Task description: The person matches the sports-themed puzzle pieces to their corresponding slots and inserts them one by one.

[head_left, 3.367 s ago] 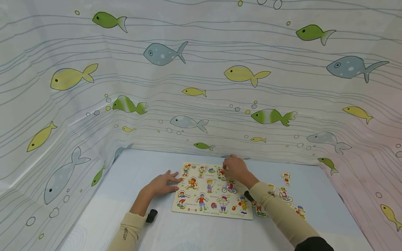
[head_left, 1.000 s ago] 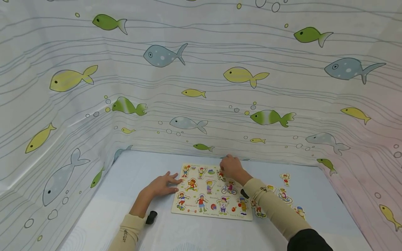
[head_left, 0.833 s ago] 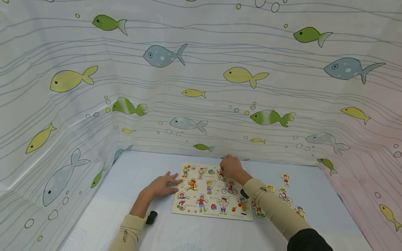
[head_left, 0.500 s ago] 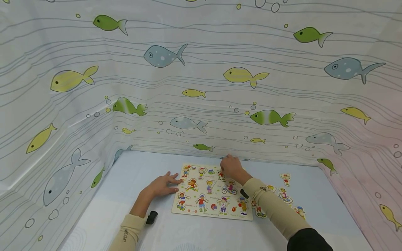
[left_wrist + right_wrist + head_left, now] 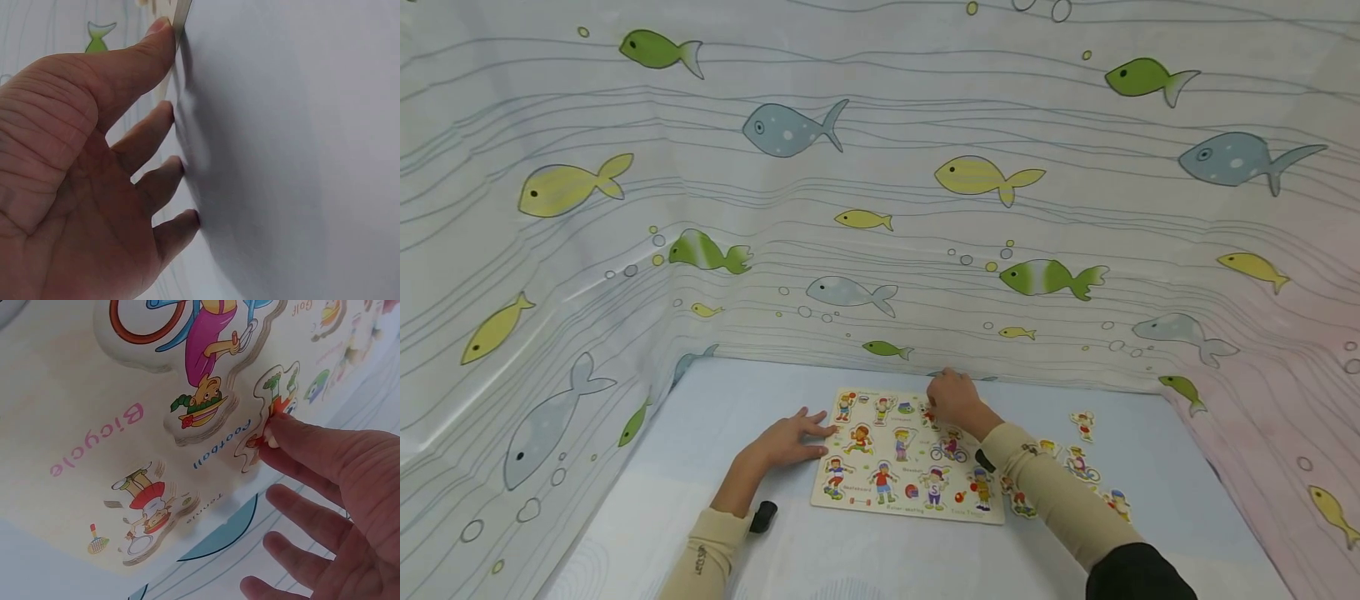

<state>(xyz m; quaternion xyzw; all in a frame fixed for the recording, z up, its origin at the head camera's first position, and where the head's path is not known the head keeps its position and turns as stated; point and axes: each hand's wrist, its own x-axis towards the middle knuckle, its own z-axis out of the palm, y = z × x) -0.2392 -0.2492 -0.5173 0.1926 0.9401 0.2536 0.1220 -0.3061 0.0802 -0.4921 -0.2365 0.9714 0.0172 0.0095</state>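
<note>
A wooden peg-style puzzle board [image 5: 868, 467] with printed sports figures lies on the table. At its far right part, my right hand [image 5: 958, 404] pinches a football player puzzle piece [image 5: 275, 387] between thumb and index finger. In the right wrist view that piece sits at its outline beside the word "Football"; whether it lies fully flush cannot be told. The other right fingers are spread apart. My left hand [image 5: 782, 440] lies at the board's left edge. Its thumb touches the board's edge [image 5: 181, 15] in the left wrist view, and its other fingertips rest on the table.
Several loose puzzle pieces lie right of the board, among them a tennis-like figure [image 5: 1082, 426], a cyclist [image 5: 1081, 465] and a blue-capped figure [image 5: 1117, 504]. Another piece [image 5: 1021, 502] is by the board's right edge, below my right sleeve. A fish-patterned sheet [image 5: 880, 250] rises behind the table.
Both hands stay almost where they were, the right one still at the football player piece with only a slight shift of the wrist. The head view tilts a little.
</note>
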